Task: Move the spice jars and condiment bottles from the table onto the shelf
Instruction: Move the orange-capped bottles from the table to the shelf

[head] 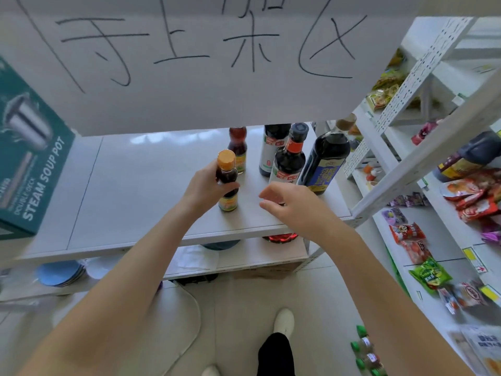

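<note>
My left hand (207, 187) grips a small dark bottle with an orange cap (227, 180) that stands upright on the white shelf board (130, 191). My right hand (291, 206) hovers just to its right with fingers loosely curled and nothing in it. Behind stand a second small dark bottle (238, 147), a white-labelled dark bottle (273, 150), a red-necked soy sauce bottle (291, 158) and a big blue-labelled bottle (324, 161).
A teal "steam soup pot" box (29, 158) stands at the shelf's left end. A white sheet with handwriting (203, 58) hangs above. Snack racks (447, 213) fill the right side. Green-capped bottles (366, 351) lie on the floor beside my feet. Blue plates (59, 272) sit on the lower shelf.
</note>
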